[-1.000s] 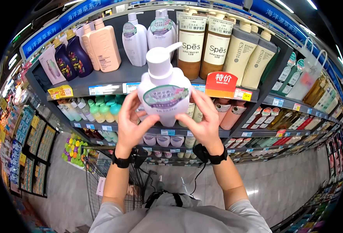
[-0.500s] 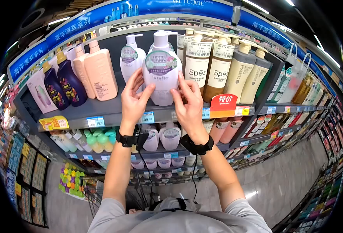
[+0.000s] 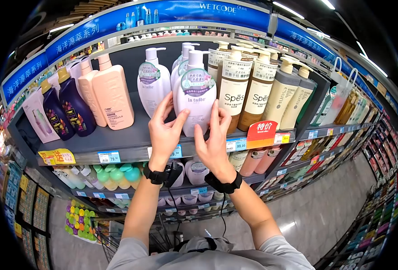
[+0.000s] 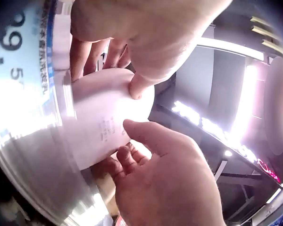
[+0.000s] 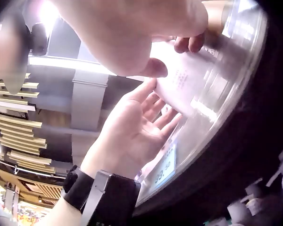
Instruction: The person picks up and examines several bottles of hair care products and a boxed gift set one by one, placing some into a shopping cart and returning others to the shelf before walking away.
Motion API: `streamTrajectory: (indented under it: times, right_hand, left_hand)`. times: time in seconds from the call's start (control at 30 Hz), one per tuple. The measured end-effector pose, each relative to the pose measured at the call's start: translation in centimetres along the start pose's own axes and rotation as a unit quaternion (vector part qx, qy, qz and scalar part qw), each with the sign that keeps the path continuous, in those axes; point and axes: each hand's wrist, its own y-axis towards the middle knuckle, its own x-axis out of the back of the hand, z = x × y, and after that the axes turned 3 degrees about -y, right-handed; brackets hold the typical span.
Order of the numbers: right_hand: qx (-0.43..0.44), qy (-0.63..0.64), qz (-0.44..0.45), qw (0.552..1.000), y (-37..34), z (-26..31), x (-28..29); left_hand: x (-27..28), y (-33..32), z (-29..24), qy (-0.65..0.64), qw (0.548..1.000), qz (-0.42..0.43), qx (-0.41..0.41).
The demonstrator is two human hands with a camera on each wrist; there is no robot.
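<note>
Moved the pump bottle (image 3: 196,104) in to the shelf (image 3: 86,144), my left grip (image 3: 168,129) and right grip (image 3: 214,137) half-curled round its lower sides, best for probably heavy, slick plastic.

Figure: a person in a grey short-sleeved shirt (image 3: 199,263), with wrist-worn apparatus.
Each wrist bears a black band, left (image 3: 154,175) and right (image 3: 232,183), with a boxy black housing (image 5: 114,200); thin dark cables (image 3: 225,211) hang below.
</note>
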Motion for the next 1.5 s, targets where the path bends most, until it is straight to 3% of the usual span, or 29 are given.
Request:
streamTrajectory:
  times: [0.13,0.3,0.37,0.43,0.6,0.73,0.8,0.83,1.03,1.2,1.27,1.4,1.47,1.5]
  right_hand:
    - [0.022,-0.002,-0.022,1.000,0.0,-0.3,0.1]
    - [0.011,0.044,0.037,0.998,-0.6,-0.1,1.8]
    - [-0.002,0.049,0.058,0.997,-1.5,-0.1,2.9]
    - [-0.036,0.068,0.078,0.994,-2.6,0.8,4.7]
    - [-0.053,0.107,0.107,0.987,-7.7,0.3,8.0]
    - [-0.134,0.147,0.173,0.965,-13.3,-1.0,9.5]
    - [-0.179,0.181,0.210,0.944,-16.9,-1.9,9.6]
    - [-0.192,0.194,0.224,0.936,-18.4,-1.8,9.7]
    - [-0.277,0.261,0.337,0.861,-29.3,-0.6,9.0]
    - [-0.275,0.314,0.435,0.798,-34.7,3.4,8.4]
    - [-0.273,0.305,0.497,0.765,-35.4,5.5,8.3]
    - [-0.216,0.331,0.537,0.745,-37.8,8.9,6.9]
    - [-0.211,0.344,0.557,0.726,-39.2,10.8,6.1]
    - [-0.213,0.352,0.572,0.710,-40.1,11.8,5.7]
  left_hand:
    - [-0.3,-0.1,0.2,0.040,0.999,0.000,-0.006]
    - [-1.0,-0.7,-0.6,0.101,0.995,-0.015,-0.021]
    - [-1.4,-1.1,-1.5,0.072,0.996,-0.029,0.048]
    - [-1.6,-2.4,-2.0,0.141,0.989,-0.042,0.012]
    - [-1.4,-8.4,-3.5,0.296,0.952,-0.034,-0.075]
    - [-1.2,-16.0,-3.5,0.326,0.944,-0.036,-0.028]
    - [-0.6,-20.1,-3.3,0.356,0.934,-0.031,0.015]
    - [-0.4,-22.1,-3.6,0.348,0.933,-0.039,0.076]
    - [2.7,-32.5,-6.2,0.408,0.889,-0.021,0.207]
    - [5.6,-38.7,-11.0,0.413,0.855,-0.058,0.309]
    - [6.7,-40.7,-13.1,0.456,0.829,-0.085,0.312]
    - [9.9,-44.8,-16.7,0.467,0.811,-0.143,0.321]
    - [11.2,-46.6,-18.9,0.396,0.829,-0.249,0.307]
    - [12.0,-47.2,-20.4,0.444,0.812,-0.242,0.293]
